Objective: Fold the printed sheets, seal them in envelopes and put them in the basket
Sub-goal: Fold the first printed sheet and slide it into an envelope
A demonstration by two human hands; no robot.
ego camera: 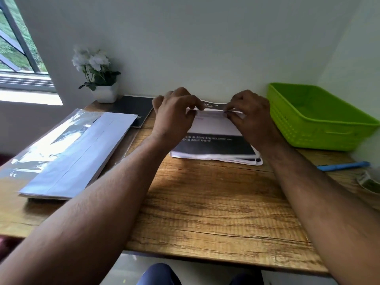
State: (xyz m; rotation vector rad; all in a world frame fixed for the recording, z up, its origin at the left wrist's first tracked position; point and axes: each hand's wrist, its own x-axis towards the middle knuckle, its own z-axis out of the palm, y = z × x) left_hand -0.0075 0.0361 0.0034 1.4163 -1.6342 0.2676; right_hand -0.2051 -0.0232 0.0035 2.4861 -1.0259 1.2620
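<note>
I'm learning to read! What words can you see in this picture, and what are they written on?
Nothing reads for sure.
Top sheet's dark strip: white letters, upside down, too blurred.
Dark band on the printed sheets: two white lines, upside down, too blurred.
Black notebook: small white print, too tiny.
Top envelope of the pile, green basket, blue pen: no words visible.

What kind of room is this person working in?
Probably a home desk corner or small office nook: a wooden desk pushed against a plain wall, a window on the left, a potted white flower, and a stack of envelopes.
</note>
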